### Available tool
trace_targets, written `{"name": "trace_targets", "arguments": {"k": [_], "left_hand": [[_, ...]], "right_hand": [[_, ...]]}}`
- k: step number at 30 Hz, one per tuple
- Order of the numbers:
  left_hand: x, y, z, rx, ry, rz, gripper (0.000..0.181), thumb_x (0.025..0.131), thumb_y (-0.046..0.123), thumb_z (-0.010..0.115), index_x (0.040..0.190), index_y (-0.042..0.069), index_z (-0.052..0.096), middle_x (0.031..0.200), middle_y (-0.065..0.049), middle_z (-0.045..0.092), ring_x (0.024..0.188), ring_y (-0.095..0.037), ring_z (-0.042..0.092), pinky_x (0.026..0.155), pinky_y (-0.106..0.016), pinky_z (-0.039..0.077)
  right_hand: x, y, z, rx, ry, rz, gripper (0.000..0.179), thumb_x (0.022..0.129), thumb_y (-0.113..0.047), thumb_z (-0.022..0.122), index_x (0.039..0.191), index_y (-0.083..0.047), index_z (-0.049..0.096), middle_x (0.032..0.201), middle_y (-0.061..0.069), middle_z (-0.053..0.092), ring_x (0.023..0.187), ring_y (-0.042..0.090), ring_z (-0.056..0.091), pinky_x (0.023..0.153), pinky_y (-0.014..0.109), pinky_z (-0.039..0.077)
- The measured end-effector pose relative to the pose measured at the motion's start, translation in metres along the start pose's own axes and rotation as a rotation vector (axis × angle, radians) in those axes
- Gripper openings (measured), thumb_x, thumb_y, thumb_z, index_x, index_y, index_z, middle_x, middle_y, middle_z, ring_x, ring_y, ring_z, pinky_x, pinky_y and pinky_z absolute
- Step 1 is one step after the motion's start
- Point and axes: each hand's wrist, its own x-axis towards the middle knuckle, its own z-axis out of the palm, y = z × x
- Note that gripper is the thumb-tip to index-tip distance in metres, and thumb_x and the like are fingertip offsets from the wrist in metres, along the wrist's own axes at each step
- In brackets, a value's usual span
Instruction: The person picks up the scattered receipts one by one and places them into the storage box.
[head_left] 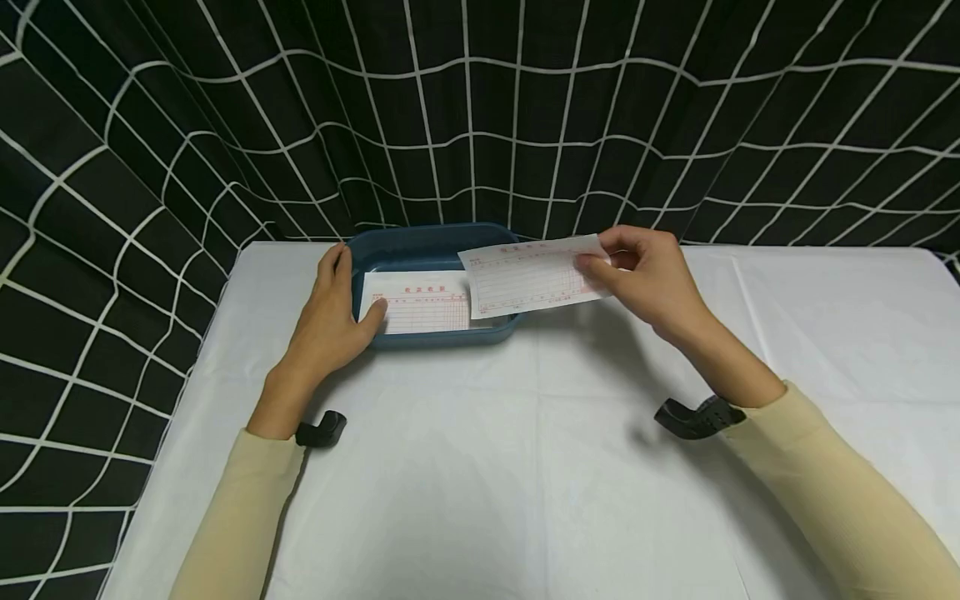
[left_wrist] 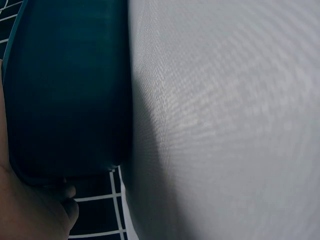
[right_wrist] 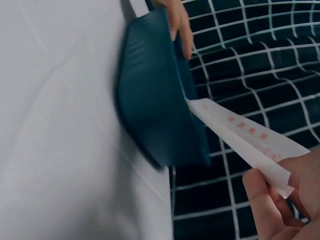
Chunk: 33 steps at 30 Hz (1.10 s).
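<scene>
A blue plastic basin [head_left: 435, 337] stands at the back of the table, a white receipt form [head_left: 416, 312] with red print lying in it. My left hand [head_left: 326, 321] grips the basin's left end, thumb over the rim and fingers along the outside. In the left wrist view, part of that hand [left_wrist: 30, 210] curls round the basin's end [left_wrist: 70, 100]. Between thumb and fingers, my right hand [head_left: 648, 275] pinches the right edge of a second receipt form [head_left: 525, 279]. This form is tilted, its left part above the basin's right side. The right wrist view shows its bent sheet [right_wrist: 240, 135].
A white cloth [head_left: 480, 467] covers the table. Behind and to the left hangs a black curtain [head_left: 495, 100] with a white grid, close to the basin's back. Black wrist devices [head_left: 697, 417] are strapped at both sleeves.
</scene>
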Motion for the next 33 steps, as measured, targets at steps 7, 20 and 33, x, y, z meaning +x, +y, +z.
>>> {"name": "trace_targets", "arguments": {"k": [7, 20, 33], "left_hand": [[0.001, 0.000, 0.000, -0.006, -0.007, 0.004, 0.090, 0.101, 0.034, 0.061, 0.167, -0.005, 0.016, 0.177, -0.020, 0.012, 0.162, -0.040, 0.027, 0.131, -0.056, 0.027], [0.001, -0.001, -0.002, -0.005, -0.007, 0.013, 0.089, 0.101, 0.035, 0.060, 0.167, -0.006, 0.017, 0.177, -0.021, 0.012, 0.162, -0.041, 0.026, 0.131, -0.057, 0.028], [0.000, -0.001, -0.003, -0.003, -0.019, 0.011, 0.089, 0.100, 0.036, 0.059, 0.166, -0.007, 0.017, 0.177, -0.021, 0.013, 0.162, -0.041, 0.027, 0.130, -0.056, 0.029]], "right_hand": [[0.017, -0.006, 0.029, -0.039, -0.065, -0.047, 0.016, 0.092, -0.013, 0.081, 0.101, 0.000, 0.076, 0.095, 0.010, 0.071, 0.071, 0.004, 0.057, 0.057, 0.015, 0.045], [0.034, -0.025, 0.067, -0.173, -0.137, -0.175, 0.017, 0.092, -0.005, 0.078, 0.108, 0.002, 0.076, 0.104, 0.020, 0.078, 0.090, 0.029, 0.073, 0.075, 0.021, 0.047], [0.033, -0.031, 0.087, -0.180, -0.202, -0.165, 0.032, 0.093, -0.002, 0.076, 0.125, 0.002, 0.071, 0.111, 0.019, 0.077, 0.096, 0.029, 0.073, 0.086, 0.040, 0.059]]}}
